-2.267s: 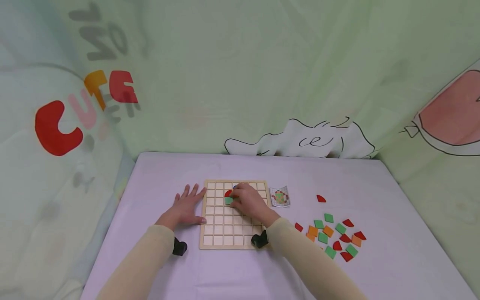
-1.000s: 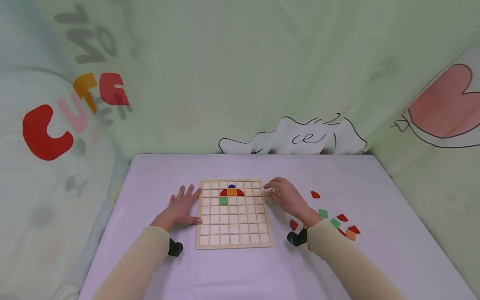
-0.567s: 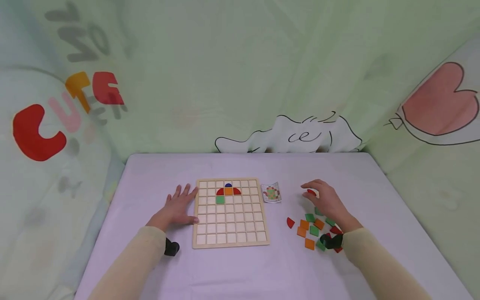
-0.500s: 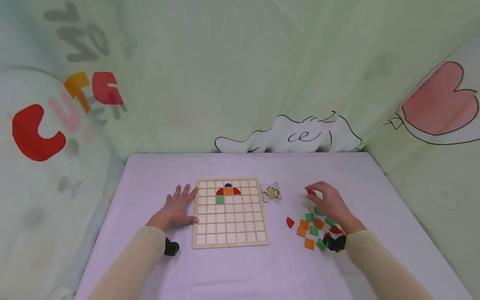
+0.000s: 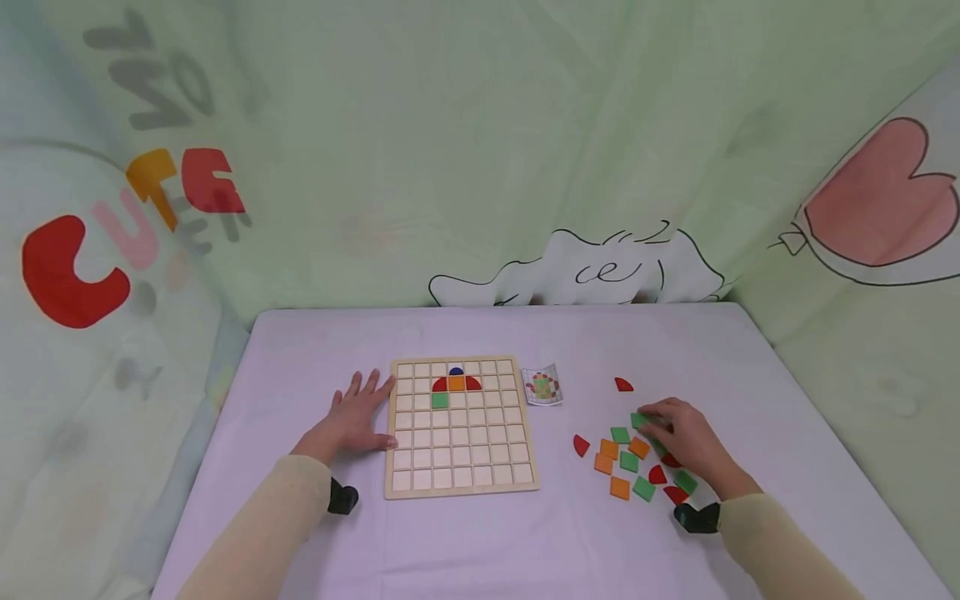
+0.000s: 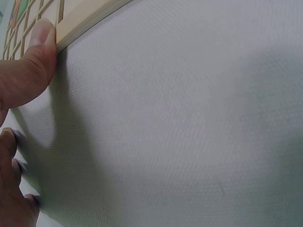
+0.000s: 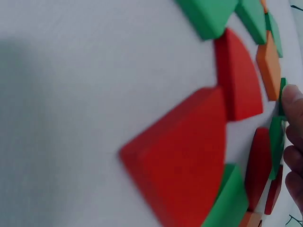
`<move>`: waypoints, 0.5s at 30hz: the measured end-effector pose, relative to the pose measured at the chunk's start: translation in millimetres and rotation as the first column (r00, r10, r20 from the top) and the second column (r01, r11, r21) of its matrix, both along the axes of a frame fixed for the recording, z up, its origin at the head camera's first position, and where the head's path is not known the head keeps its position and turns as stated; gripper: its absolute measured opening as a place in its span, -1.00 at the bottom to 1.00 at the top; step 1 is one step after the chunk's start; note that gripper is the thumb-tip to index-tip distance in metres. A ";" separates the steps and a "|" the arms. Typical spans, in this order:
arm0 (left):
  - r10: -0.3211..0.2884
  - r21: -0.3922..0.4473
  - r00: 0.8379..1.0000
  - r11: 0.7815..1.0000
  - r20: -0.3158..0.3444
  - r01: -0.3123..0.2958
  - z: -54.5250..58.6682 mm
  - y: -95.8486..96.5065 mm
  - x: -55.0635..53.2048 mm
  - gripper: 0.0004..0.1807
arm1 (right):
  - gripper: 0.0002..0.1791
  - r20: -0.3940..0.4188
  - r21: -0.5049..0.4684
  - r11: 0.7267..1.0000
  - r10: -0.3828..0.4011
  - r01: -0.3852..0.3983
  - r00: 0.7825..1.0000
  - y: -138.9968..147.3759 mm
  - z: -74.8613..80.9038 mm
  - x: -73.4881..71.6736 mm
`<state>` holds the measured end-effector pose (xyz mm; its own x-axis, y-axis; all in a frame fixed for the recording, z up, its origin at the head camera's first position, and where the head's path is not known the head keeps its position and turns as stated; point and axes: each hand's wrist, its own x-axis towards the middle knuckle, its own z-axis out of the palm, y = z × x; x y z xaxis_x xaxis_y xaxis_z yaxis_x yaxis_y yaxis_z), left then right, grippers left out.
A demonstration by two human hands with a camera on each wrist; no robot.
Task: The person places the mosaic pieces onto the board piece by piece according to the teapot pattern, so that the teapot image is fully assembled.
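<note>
My right hand [image 5: 688, 435] is over the loose pieces on the right, thumb and fingertips pinching a green square tile [image 5: 639, 420]; in the right wrist view the thumb [image 7: 292, 97] is right at that tile's edge. My left hand [image 5: 352, 421] lies spread beside the wooden grid board [image 5: 462, 493], its thumb [image 6: 40, 35] on the frame. Near the board's top sit a blue piece [image 5: 456, 371], an orange square [image 5: 457, 383] flanked by red quarter circles [image 5: 472, 383], and a green square [image 5: 439, 401] below the left red one.
A small picture card [image 5: 542, 386] lies just right of the board. One red quarter circle [image 5: 623, 384] lies behind the pile and another [image 5: 581, 446] at its left. Orange squares [image 5: 619, 487] and green squares [image 5: 643, 488] lie scattered around the right hand.
My right hand has left the board, passed the picture card and the lone red quarter circle, then come toward me to the green tile. That red piece stays put. The left hand keeps its place.
</note>
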<state>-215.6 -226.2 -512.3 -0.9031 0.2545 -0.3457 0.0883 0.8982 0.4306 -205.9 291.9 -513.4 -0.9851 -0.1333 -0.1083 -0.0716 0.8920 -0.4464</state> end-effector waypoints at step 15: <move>0.020 0.001 1.000 1.000 -0.002 -0.020 -5.0 -1.2 1.5 0.18 | -0.66 -0.032 0.014 1.000 -0.003 0.004 0.999 5.3 -2.9 0.6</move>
